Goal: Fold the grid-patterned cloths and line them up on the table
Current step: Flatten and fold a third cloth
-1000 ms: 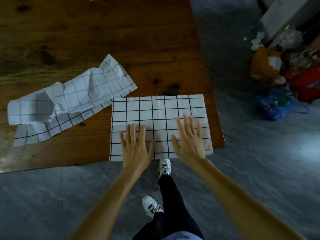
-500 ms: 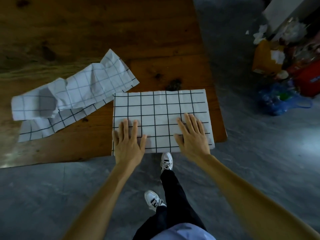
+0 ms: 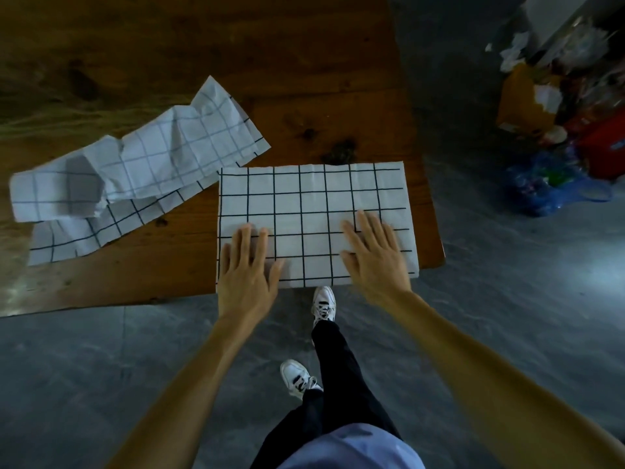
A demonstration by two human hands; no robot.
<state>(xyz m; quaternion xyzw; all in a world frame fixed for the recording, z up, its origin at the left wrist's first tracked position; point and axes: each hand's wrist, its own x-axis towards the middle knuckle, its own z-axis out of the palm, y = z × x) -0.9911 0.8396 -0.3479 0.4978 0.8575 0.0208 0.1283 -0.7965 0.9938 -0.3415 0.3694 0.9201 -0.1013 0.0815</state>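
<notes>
Lying flat at the tabletop's [image 3: 338, 62] near right corner, the grid cloth [image 3: 311, 204] looks thin, soft and light; pinch its corners to fold it. Your left hand [image 3: 248, 265] and right hand [image 3: 375, 258] press it, fingers spread, holding nothing, while a crumpled cloth [image 3: 135, 167] waits just left.

The folded cloth [image 3: 314, 211] was white with a black grid; the crumpled cloth [image 3: 135, 170] matched; the bench [image 3: 203, 45] was brown wood.

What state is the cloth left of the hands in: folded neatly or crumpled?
Crumpled. The crumpled cloth lies creased and bunched on the table, edges uneven.
</notes>
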